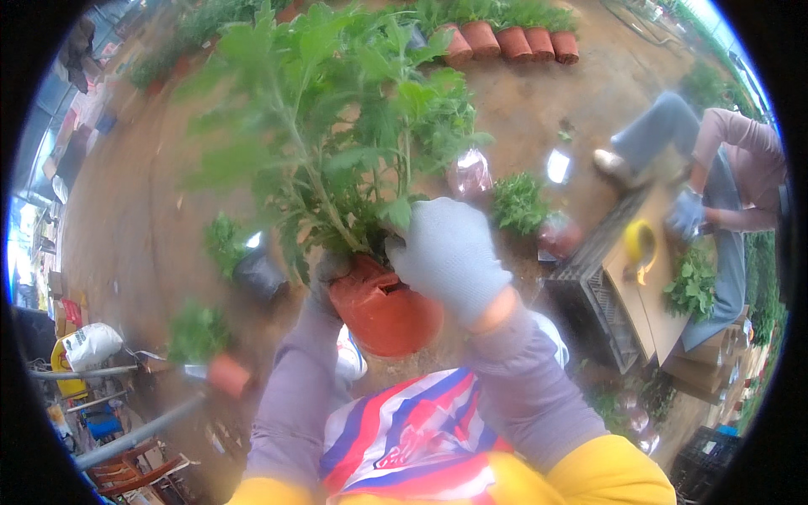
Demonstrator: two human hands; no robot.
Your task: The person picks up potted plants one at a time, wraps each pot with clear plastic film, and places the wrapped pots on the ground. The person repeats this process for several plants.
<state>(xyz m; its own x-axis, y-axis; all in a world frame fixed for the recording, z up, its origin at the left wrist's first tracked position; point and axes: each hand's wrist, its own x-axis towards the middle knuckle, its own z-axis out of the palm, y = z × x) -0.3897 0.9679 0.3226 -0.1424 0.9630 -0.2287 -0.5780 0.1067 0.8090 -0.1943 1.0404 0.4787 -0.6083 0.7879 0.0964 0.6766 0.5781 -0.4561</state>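
Observation:
A tall leafy green plant (pixel 337 143) in a reddish-brown plastic flowerpot (pixel 387 316) is held up before me, tilted, its upper leaves blurred. My left hand (pixel 324 282), in a grey glove and partly hidden by leaves and pot, is closed on the pot's left rim. On the other side my right hand (pixel 450 257), also gloved, is closed at the right rim, its curled fingers against the lower stems. A small dark slot shows in the pot near the rim.
Reddish pots (pixel 513 44) with plants stand in a row at the back. Another person (pixel 732 160) sits at right beside a black crate (pixel 593 286) with cardboard and a yellow tape roll (pixel 641 244). A dark-wrapped plant (pixel 261 273) and a tipped pot (pixel 228 375) lie left, near metal pipes (pixel 139 433).

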